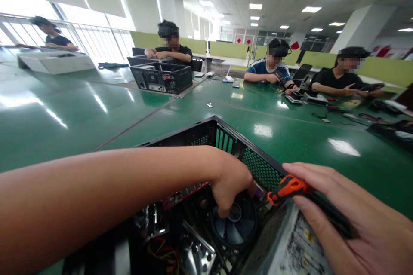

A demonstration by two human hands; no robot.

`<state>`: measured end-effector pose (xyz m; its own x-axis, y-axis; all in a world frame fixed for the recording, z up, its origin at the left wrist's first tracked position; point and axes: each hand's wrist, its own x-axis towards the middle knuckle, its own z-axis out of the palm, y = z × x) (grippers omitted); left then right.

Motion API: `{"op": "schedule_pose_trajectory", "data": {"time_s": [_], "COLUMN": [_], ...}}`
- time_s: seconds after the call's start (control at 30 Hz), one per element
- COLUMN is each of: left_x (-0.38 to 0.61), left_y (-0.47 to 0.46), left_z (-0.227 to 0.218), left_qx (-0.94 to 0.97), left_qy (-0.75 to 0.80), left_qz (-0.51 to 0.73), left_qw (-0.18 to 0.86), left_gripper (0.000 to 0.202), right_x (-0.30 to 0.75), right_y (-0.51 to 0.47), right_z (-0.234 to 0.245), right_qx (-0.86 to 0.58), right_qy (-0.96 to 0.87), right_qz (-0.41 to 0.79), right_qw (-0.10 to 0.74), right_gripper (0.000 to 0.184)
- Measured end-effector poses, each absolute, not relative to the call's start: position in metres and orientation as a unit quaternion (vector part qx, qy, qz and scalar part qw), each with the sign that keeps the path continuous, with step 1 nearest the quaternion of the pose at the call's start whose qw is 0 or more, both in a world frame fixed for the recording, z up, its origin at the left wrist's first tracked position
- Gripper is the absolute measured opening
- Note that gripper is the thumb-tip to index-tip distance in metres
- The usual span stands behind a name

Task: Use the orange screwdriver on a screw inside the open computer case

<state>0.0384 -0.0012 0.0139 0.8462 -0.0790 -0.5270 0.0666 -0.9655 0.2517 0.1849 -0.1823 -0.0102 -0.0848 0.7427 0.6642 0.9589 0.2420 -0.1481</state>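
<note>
While left hand (230, 180) clasps round black cooling fan (240, 225) inside open black metal computer case (258, 164), right hand (348, 219) grips orange-and-black screwdriver (288, 187), axis pointing leftward at fan.

Count check at the green table

Two cases on one table (80, 116): a near case (206, 131), open, and a far case (163, 78) at the back left. One fan (237, 223) showing inside the near one, just the one. One screwdriver (288, 187), orange and black. Two hands in front, a left hand (230, 180) and a right hand (348, 219). Now the room: four other people, a person by the window (53, 36), a person behind the far case (171, 47), and two more on the right, a person in blue (272, 66) and a person in black (342, 77). One white box (54, 62) far left. Cables (338, 114) and small parts at the right end: too blurred to count.
</note>
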Motion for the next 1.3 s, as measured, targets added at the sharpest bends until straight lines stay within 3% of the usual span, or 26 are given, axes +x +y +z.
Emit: {"op": "schedule_pose_trajectory", "data": {"time_s": [0.13, 0.33, 0.63, 0.9, 1.1, 1.3], "left_x": [0.037, 0.039, 0.041, 0.042, 0.041, 0.037], "left_y": [0.001, 0.000, -0.002, -0.003, -0.007, -0.018], "left_z": [0.010, 0.007, 0.014, 0.012, 0.010, 0.012], "left_qx": [0.954, 0.965, 0.966, 0.971, 0.976, 0.975], "left_qy": [-0.035, -0.030, -0.037, -0.007, -0.001, 0.049], "left_qz": [-0.264, -0.248, -0.254, -0.239, -0.218, -0.214], "left_qw": [0.137, 0.084, 0.036, 0.028, 0.023, 0.042], "left_gripper": [0.058, 0.048, 0.051, 0.031, 0.032, 0.052], "right_x": [0.179, 0.175, 0.178, 0.179, 0.179, 0.174], "right_y": [-0.184, -0.186, -0.184, -0.184, -0.182, -0.185], "right_z": [-0.006, 0.000, 0.000, 0.001, 0.001, -0.004], "right_qx": [-0.595, -0.615, -0.588, -0.586, -0.578, -0.618], "right_qy": [-0.711, -0.704, -0.720, -0.726, -0.728, -0.692], "right_qz": [-0.168, -0.136, -0.140, -0.133, -0.140, -0.142], "right_qw": [0.337, 0.329, 0.342, 0.335, 0.341, 0.345], "right_gripper": [0.035, 0.011, 0.011, 0.011, 0.019, 0.030]}}
